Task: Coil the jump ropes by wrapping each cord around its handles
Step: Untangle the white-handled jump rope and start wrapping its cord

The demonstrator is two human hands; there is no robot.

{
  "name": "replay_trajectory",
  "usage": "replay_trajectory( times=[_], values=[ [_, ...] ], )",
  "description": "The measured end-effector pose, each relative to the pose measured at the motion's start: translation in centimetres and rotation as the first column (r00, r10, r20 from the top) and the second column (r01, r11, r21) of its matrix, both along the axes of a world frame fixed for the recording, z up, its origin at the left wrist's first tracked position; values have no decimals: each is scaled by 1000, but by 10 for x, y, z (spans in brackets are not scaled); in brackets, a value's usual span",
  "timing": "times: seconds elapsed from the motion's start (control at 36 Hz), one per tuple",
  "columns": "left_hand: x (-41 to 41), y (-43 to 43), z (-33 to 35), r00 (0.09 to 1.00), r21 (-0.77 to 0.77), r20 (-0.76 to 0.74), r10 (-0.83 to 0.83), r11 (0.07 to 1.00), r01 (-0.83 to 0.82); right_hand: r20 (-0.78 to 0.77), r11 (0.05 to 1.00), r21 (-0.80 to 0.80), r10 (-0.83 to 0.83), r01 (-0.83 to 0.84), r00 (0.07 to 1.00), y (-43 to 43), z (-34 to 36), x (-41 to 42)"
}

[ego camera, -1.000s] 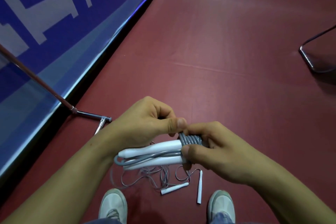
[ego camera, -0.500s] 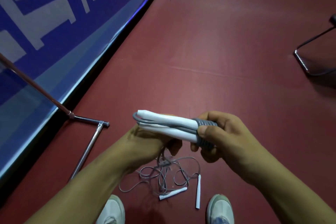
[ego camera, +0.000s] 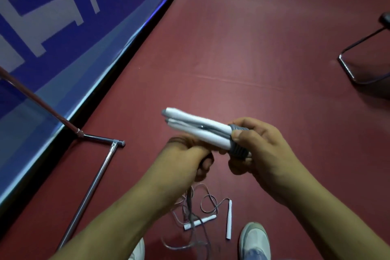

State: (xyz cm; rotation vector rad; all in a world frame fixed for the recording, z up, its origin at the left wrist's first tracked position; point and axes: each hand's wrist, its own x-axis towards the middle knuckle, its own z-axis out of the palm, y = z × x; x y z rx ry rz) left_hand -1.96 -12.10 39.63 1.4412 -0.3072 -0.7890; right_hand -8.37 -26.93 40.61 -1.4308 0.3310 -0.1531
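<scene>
Two white handles (ego camera: 196,127) of a jump rope lie side by side, with grey cord coils (ego camera: 237,143) wound around their right end. My right hand (ego camera: 261,150) grips that coiled end, thumb on top. Just below the handles, my left hand (ego camera: 185,160) is curled round the loose grey cord (ego camera: 191,202), which hangs from it toward the floor. A second jump rope (ego camera: 229,219) with white handles and a thin tangled cord lies on the red floor between my shoes.
A chrome tube frame (ego camera: 92,177) lies on the floor at the left beside a blue and white banner (ego camera: 52,27). A dark metal chair base (ego camera: 354,63) stands at the right. My shoes (ego camera: 256,240) are at the bottom edge.
The handles have tilted so their free ends point up and left. My left hand has dropped from the handles and now pulls the loose cord below them. My right hand keeps its grip.
</scene>
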Motion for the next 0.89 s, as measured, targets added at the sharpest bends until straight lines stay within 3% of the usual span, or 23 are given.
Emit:
replay_trajectory(
  times=[0.08, 0.19, 0.36, 0.44, 0.53, 0.67, 0.78, 0.89],
  values=[
    [1, 1, 5, 992, -3, 120, 40, 999, -40, 14, 996, 86, -12, 11, 1000, -2, 5, 1],
    [-2, 4, 4, 938, 153, 340, 66, 980, -125, -15, 992, 108, -67, 68, 998, -1, 5, 1],
    [-1, 4, 0, 876, 296, 481, -31, 947, -129, -90, 993, 67, -88, 94, 992, 0, -3, 2],
    [1, 7, -1, 899, 354, 432, -74, 931, -93, -101, 997, 9, -81, 82, 992, 1, -7, 3],
    [0, 9, -4, 976, 269, 210, -57, 963, -1, -113, 996, -13, -85, 84, 990, 1, -11, 4],
    [-6, 9, 0, 996, 168, 75, -48, 985, 35, -77, 996, -58, -70, 66, 995, -1, -14, 4],
    [-2, 14, 5, 996, 181, 34, -88, 980, 81, -32, 947, -318, -51, 39, 998, -4, -20, 2],
    [8, 22, 11, 976, 262, 51, -211, 946, 191, -18, 732, -680, -61, 33, 998, -13, -26, 2]
  ],
)
